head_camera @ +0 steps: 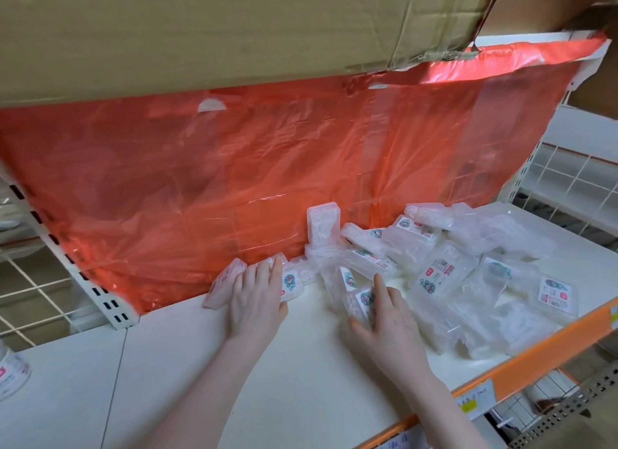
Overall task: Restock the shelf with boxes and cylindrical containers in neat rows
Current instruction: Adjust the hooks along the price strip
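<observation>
Left hand (254,298) laid flat, fingers straight, pressing down on a small clear box (290,284) lying against the red plastic sheet (234,188); no curl around it. Just outside the little finger, a second flat box (223,286), touching the first row position at the back of the shelf (267,365). Right hand (388,318) pinching another clear box (359,303), thumb low on the near edge, index finger stretched up along its side; box tilted, not yet lying flat.

Beyond the right fingertips, a loose heap of identical clear boxes (468,271), labels facing every way, one standing upright (323,223) against the sheet. Above everything, the underside of a cardboard carton (200,31). Far to the left of the left wrist, part of a cylindrical container (11,371) at the shelf's edge.

Probably best done so: keep the flat hand down as a stop, slide the pinched box over until touching the pressed one, label up, back edge to the sheet. Likely worth squaring each box before reaching into the heap again, since slick lids may skate.
</observation>
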Action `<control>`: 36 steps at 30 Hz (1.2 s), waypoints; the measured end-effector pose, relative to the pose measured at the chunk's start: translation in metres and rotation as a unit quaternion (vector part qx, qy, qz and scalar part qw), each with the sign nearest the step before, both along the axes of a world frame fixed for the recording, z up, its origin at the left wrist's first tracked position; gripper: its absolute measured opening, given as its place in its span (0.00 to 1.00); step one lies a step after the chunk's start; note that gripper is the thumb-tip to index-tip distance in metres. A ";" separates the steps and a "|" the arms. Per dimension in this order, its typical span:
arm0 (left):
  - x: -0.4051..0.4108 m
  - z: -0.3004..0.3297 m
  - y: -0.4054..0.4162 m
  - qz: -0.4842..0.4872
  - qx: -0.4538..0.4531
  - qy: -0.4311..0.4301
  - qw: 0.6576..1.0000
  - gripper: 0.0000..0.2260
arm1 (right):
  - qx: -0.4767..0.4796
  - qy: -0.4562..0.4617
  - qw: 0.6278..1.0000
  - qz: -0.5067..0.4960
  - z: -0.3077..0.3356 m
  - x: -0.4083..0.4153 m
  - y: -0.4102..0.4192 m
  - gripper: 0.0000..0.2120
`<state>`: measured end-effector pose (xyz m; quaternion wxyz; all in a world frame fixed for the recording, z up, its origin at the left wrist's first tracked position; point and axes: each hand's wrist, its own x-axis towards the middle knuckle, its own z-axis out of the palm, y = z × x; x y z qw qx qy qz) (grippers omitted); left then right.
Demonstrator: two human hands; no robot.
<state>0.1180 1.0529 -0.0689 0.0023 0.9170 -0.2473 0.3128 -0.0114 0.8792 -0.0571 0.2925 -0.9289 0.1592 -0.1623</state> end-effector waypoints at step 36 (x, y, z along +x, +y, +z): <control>-0.191 0.050 0.155 0.172 -0.164 0.262 0.935 0.34 | -0.012 -0.078 0.951 0.300 0.024 -0.019 0.073 0.35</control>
